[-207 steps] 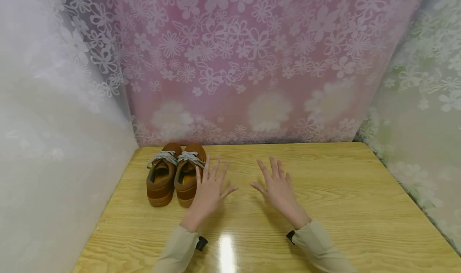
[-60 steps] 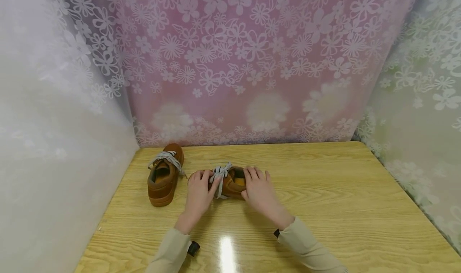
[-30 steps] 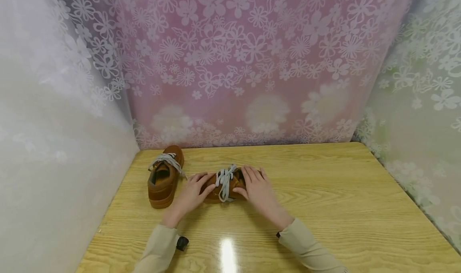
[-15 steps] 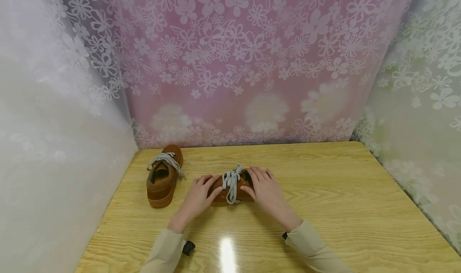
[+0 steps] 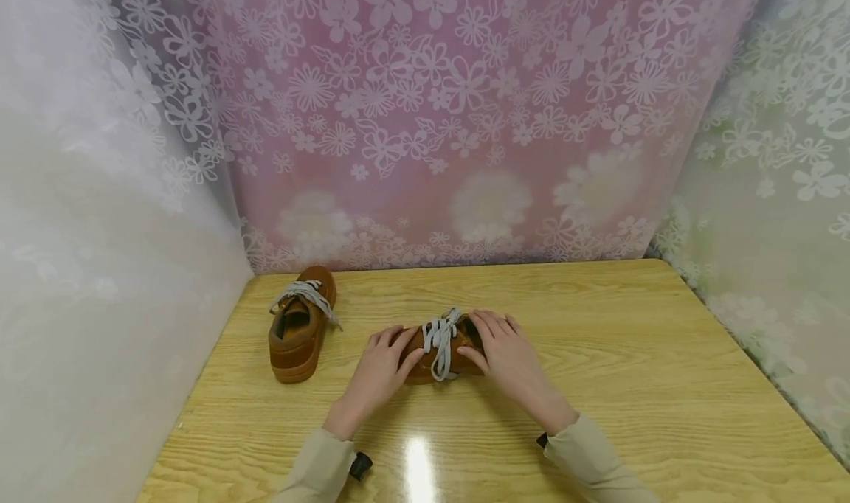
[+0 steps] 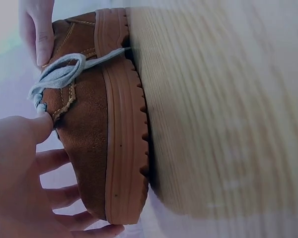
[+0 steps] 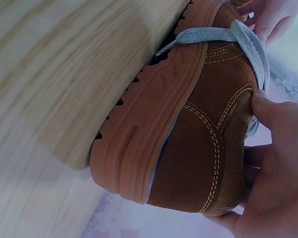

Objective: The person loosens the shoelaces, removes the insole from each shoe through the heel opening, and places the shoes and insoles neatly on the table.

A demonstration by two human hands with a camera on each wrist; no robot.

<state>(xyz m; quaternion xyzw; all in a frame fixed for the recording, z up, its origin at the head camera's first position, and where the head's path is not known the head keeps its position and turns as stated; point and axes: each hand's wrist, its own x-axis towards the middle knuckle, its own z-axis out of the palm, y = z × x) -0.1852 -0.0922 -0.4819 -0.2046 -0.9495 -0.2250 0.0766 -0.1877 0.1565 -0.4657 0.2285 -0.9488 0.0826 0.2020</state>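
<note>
A brown suede shoe (image 5: 425, 366) with a thick ridged sole lies sideways at the middle of the table, toe to the left, its sole on the wood. Grey laces (image 5: 441, 347) cross its top in a bow, one loop hanging down the near side. My left hand (image 5: 377, 374) grips the toe end, thumb by the laces and fingers round the far side. At the heel end my right hand (image 5: 511, 359) grips the collar, thumb on the near edge. The matching shoe (image 5: 295, 348) stands apart at the table's left, toe toward the back.
The wooden table (image 5: 631, 355) reaches a pink flowered curtain (image 5: 465, 156) at the back. Pale sheets hang along the left and right sides. A bright light reflection shows on the front of the table.
Both hands took the right-hand shoe from beside its mate and turned it sideways. Over the last second, they have shifted it a little to the right and nearer. The other shoe has stayed put.
</note>
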